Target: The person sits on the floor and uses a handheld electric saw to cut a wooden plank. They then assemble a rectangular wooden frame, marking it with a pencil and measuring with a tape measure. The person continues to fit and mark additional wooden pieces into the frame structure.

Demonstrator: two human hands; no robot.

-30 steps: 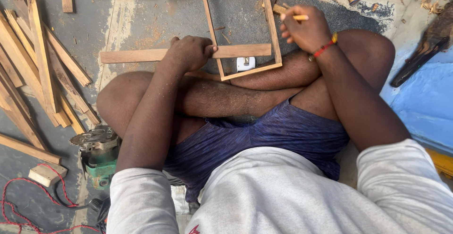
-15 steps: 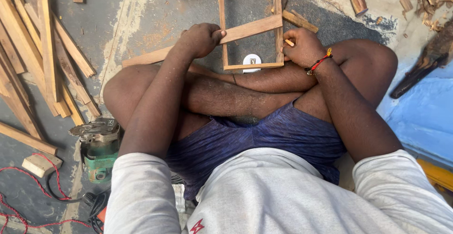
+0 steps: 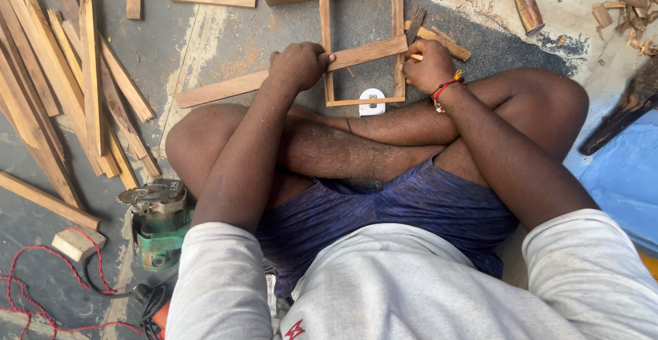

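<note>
The person sits cross-legged on a grey concrete floor [image 3: 226,31] dusted with sawdust. Nearest, by the left knee, a green circular saw [image 3: 159,220] lies beside a red cable [image 3: 41,292]. Further out, a pile of wooden slats [image 3: 62,86] covers the floor's left side. Past the knees lies a thin wooden frame [image 3: 361,45]. The left hand [image 3: 296,66] is clenched around a slat [image 3: 367,52] laid across the frame. The right hand [image 3: 428,66] grips the frame's right rail, fingers curled. A chisel [image 3: 524,1] lies farthest, near the top edge.
</note>
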